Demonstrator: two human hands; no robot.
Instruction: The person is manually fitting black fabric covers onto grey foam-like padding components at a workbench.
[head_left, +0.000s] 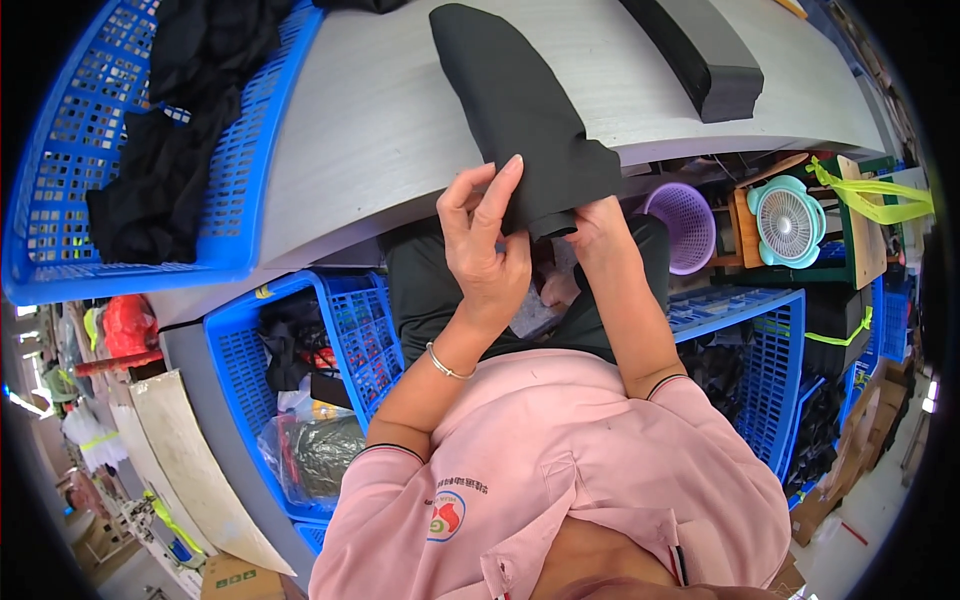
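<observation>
A long black fabric piece, shaped like a flat sleeve with a rounded far end, stretches from the grey table toward my lap. Its wider near end hangs past the table's front edge. My right hand grips the near right corner, its fingers partly hidden under the cloth. Beside the left edge of the piece is my left hand, fingers apart and bent, one fingertip resting at the cloth's edge. At the far right of the table lies a stack of black strips, bent down at its near end.
The grey table curves across the top. A blue basket with black fabric stands on its left. More blue crates flank my lap. To the right are a purple basket and a turquoise fan.
</observation>
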